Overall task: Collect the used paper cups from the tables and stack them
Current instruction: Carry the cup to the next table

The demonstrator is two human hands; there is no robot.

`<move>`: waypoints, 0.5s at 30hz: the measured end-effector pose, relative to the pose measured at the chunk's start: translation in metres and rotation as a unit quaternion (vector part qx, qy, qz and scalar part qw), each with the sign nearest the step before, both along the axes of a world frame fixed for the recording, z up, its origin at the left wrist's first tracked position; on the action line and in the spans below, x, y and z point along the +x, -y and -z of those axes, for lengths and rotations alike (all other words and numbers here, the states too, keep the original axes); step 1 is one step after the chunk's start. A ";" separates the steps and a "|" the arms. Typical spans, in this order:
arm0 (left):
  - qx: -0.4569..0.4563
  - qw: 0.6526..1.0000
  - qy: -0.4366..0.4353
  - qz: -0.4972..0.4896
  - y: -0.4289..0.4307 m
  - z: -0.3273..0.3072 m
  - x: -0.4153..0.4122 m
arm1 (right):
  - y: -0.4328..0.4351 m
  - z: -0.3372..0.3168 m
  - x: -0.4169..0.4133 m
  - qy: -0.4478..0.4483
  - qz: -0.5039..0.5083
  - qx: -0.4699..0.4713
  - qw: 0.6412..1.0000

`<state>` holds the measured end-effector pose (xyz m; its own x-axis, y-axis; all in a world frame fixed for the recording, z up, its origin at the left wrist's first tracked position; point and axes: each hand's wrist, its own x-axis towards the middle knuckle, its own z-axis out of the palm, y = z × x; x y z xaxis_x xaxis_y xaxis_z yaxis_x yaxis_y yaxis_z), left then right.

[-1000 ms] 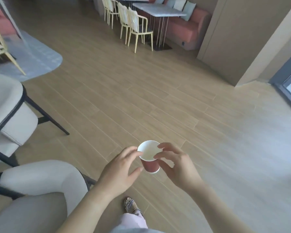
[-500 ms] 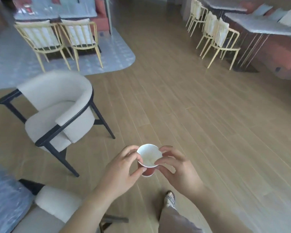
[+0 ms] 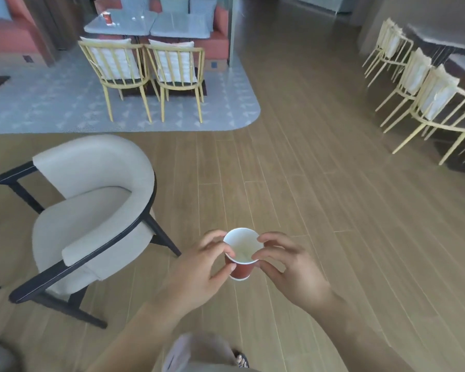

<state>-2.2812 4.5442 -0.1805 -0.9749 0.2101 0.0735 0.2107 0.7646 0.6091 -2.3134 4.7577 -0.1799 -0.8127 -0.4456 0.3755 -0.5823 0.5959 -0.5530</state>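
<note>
A: Where's our red paper cup (image 3: 242, 251)?
B: Upright over the wooden floor (image 3: 306, 183); our left hand (image 3: 199, 269) and right hand (image 3: 287, 264) each pinch its rim, fingers curled round it

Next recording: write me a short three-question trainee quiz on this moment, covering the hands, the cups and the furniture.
1. True or false: the left hand and the right hand both hold the paper cup.
2. The second cup stands on: A) the far grey table; B) a shelf; C) a windowsill.
3. On which side of the person is the cream armchair?

Key: 1 true; 2 A; 3 left.
</note>
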 end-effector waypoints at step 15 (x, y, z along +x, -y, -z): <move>0.043 0.987 -0.052 -0.144 0.124 0.008 -0.326 | 0.149 0.001 -0.375 0.005 -0.128 0.001 0.992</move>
